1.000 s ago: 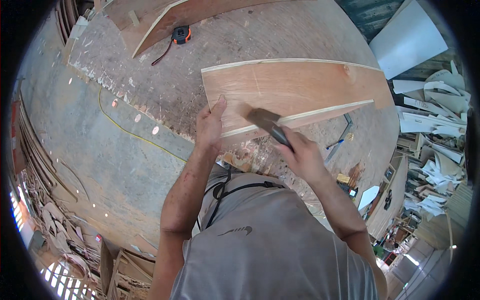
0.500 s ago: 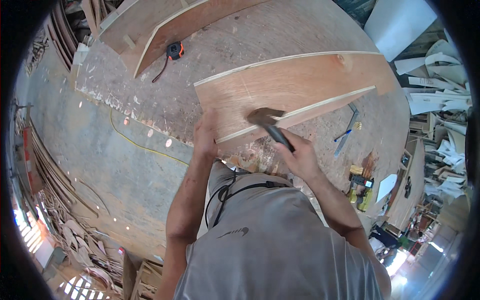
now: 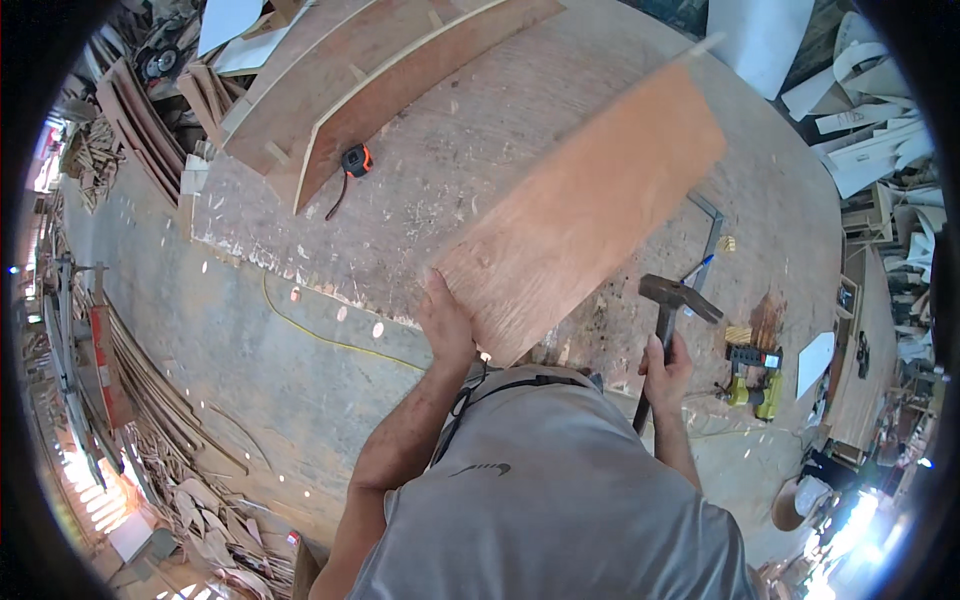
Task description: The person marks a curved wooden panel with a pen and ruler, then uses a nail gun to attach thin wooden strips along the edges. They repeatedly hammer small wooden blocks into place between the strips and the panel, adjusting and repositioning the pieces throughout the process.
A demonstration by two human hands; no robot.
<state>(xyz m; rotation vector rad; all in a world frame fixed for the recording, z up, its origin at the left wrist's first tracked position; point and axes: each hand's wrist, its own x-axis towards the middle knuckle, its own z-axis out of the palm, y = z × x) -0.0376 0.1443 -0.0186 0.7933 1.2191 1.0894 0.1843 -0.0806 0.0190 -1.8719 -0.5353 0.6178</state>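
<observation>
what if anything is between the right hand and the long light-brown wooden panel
Nothing visible: only scuffed brown worktop shows between the right hand, which holds a dark metal-headed hammer, and the panel, whose near end the left hand grips.

Matt, grained wooden panel (image 3: 592, 212); dull metal hammer head (image 3: 678, 294)

Your left hand (image 3: 446, 322) is gripping the plywood piece (image 3: 592, 218) by its near end; your right hand (image 3: 668, 376) is holding a hammer (image 3: 666, 318).
</observation>
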